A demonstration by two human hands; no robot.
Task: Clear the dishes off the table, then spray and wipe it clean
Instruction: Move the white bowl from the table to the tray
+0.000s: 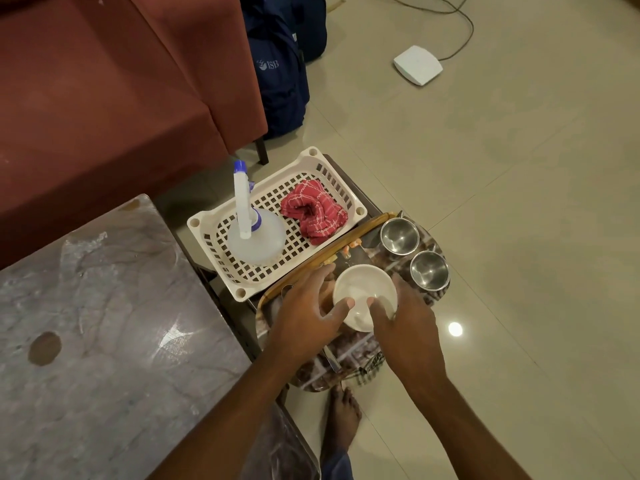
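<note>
Both hands hold a white bowl (362,287) over a patterned oval tray (349,365). My left hand (308,313) grips its left side and my right hand (405,327) its right side, thumbs on the rim. Two steel cups (399,235) (429,270) stand at the tray's far right. Behind the tray, a white plastic basket (207,230) holds a clear spray bottle (254,233) with a blue-tipped nozzle and a crumpled red cloth (313,211). The marble table (104,323) lies to the left, with a brown spot on it.
A brown sofa (104,81) stands behind the table. A dark blue backpack (280,64) leans beside it. On the tiled floor sits a white device (417,65) with a cable. My bare foot (343,414) is below the tray. A utensil handle (330,358) lies on the tray.
</note>
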